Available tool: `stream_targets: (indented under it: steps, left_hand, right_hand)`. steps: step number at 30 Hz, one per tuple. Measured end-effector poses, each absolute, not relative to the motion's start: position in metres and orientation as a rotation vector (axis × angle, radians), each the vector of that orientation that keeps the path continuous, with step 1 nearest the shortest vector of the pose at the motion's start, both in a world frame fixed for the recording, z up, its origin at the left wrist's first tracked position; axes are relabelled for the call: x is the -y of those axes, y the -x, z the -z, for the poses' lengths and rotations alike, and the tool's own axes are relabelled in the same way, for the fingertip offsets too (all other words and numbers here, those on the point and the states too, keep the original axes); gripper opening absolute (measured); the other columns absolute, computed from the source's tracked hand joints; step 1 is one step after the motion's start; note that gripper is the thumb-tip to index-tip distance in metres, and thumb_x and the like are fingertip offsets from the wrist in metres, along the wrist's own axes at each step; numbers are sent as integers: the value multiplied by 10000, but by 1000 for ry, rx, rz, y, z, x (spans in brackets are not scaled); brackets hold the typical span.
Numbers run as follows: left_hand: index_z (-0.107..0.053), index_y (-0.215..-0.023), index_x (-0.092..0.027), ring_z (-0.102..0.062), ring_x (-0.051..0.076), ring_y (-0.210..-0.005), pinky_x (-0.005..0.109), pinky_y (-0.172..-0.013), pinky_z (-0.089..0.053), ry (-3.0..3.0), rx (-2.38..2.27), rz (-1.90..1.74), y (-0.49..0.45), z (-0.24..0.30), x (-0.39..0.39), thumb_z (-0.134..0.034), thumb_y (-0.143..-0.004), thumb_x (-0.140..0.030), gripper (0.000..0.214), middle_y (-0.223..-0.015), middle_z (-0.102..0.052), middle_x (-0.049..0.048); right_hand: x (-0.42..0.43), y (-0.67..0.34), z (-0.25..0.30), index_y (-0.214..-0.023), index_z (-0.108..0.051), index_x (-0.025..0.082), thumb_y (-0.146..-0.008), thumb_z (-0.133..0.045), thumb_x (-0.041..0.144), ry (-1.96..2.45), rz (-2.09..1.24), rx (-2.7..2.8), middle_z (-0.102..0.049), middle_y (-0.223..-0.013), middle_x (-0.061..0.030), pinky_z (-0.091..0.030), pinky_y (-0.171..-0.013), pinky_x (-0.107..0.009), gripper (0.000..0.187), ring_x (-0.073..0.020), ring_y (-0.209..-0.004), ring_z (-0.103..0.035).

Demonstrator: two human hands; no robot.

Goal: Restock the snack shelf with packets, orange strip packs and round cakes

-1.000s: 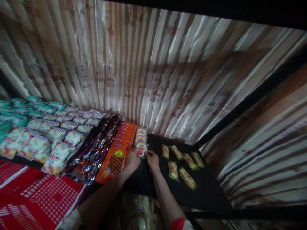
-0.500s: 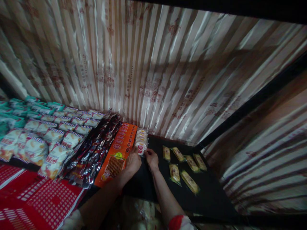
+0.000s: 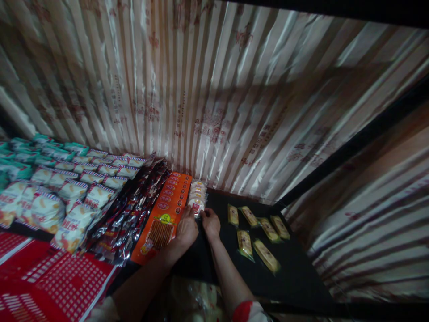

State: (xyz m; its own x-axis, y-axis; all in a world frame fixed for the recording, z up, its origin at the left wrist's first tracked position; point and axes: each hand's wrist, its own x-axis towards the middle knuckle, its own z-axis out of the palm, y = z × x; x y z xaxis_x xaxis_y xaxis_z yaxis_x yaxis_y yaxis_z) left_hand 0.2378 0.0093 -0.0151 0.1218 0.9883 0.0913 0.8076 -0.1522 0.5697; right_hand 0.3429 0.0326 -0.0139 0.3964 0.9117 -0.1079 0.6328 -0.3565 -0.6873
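Observation:
Both of my hands meet at the near end of a short row of small white-and-red snack packets (image 3: 197, 195) lying on a black shelf (image 3: 295, 277). My left hand (image 3: 187, 229) rests beside the nearest packet, its fingers curled against it and over the edge of a long orange snack pack (image 3: 166, 212). My right hand (image 3: 211, 222) is closed just right of the same packet, fingertips touching it. Whether either hand truly grips the packet is hard to see in the dim light.
Several yellow wrapped bars (image 3: 256, 228) lie to the right on the black shelf. Left of the orange pack are dark shiny packets (image 3: 129, 210), white snack bags (image 3: 72, 197) and teal packs (image 3: 20, 154). A red checked surface (image 3: 56, 286) lies near left. A striped curtain (image 3: 214, 98) hangs behind.
The nearest white packet has been pushed back against the row, and both hands have slid slightly forward with it. The view has shifted a little.

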Motion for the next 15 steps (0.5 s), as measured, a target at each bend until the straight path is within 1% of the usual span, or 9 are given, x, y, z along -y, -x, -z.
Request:
stream_targets:
  steps: [5, 10, 12, 15]
  left_hand:
    - [-422, -1289, -39, -302, 222, -1313, 343, -1088, -283, -2058, -1740, -635, -239, 14, -7, -353, -765, -36, 528, -1379, -403, 151]
    - [-421, -1288, -27, -289, 245, -1316, 357, -1088, -274, -2120, -1745, -611, -240, 14, 0, -352, -775, -48, 518, -1395, -373, 164]
    - [-430, -1277, -12, -290, 249, -1315, 353, -1086, -276, -2139, -1736, -614, -240, 15, 4, -343, -780, -46, 506, -1386, -383, 174]
    - [-465, -1243, -7, -312, 252, -1304, 361, -1079, -290, -2161, -1729, -647, -240, 18, 13, -343, -785, -49, 476, -1356, -420, 184]
  right_hand:
    - [-31, -343, 18, -1032, -613, 188, -783, -474, 361, 2034, -595, 1323, -680, -981, -64, -451, -726, -249, 333, -187, -890, -631]
    - [-24, -342, 24, -1149, -547, 118, -747, -496, 332, 1969, -586, 1228, -654, -1020, -114, -465, -727, -257, 458, -191, -849, -638]
    - [-18, -340, 24, -1152, -548, 100, -735, -500, 316, 1964, -555, 1215, -652, -1001, -127, -465, -721, -262, 472, -197, -831, -637]
    - [-5, -336, 25, -1106, -582, 91, -724, -496, 290, 1927, -499, 1222, -644, -988, -141, -464, -716, -264, 439, -196, -803, -632]
